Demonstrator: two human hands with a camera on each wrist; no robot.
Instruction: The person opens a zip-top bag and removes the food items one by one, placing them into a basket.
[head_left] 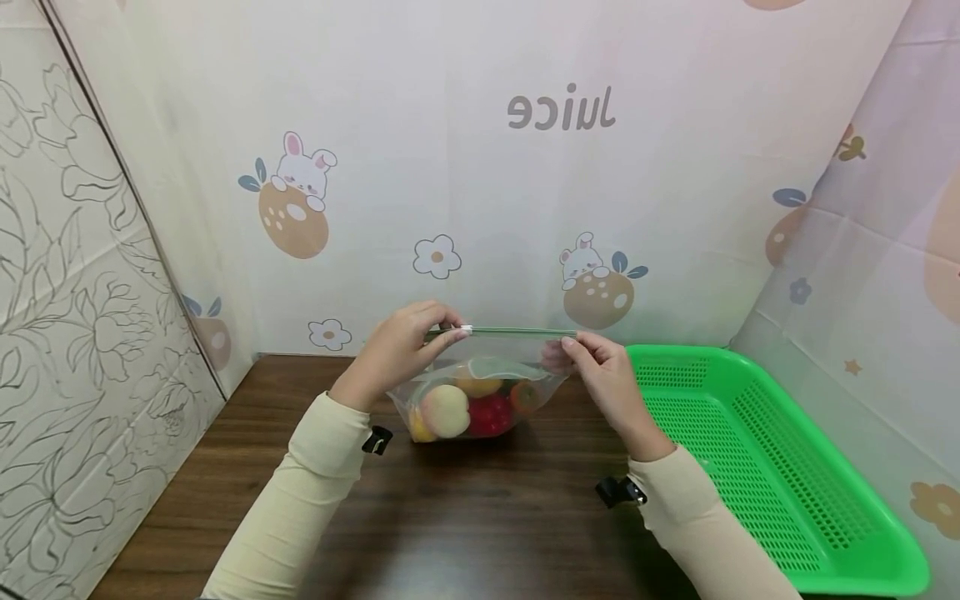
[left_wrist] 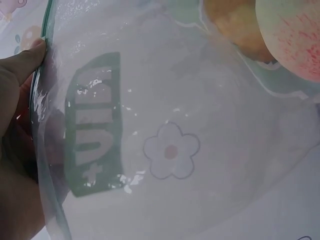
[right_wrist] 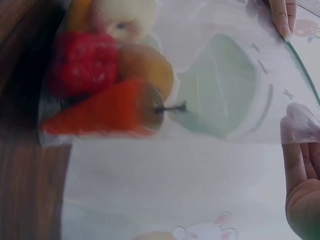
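A clear zip bag point(head_left: 510, 346) of fruit and vegetables hangs between both hands, its lower part at the tabletop. My left hand point(head_left: 408, 342) pinches the green zip strip point(head_left: 525, 332) near its left end, thumb beside a white slider point(head_left: 467, 329). At the strip's right end, my right hand point(head_left: 606, 375) pinches the bag's top corner. Through the plastic show a pale peach point(head_left: 444, 411), a red bell pepper point(head_left: 491, 415), a carrot point(right_wrist: 110, 112), a round orange-brown fruit point(right_wrist: 145, 67) and something yellow point(head_left: 420, 427). Green print marks the bag in the left wrist view.
A green plastic basket point(head_left: 862, 508) with a perforated base stands on the right, beside the right forearm. Under everything is a dark wooden table point(head_left: 465, 517). A printed cloth point(head_left: 450, 167) hangs behind, with patterned panels at both sides.
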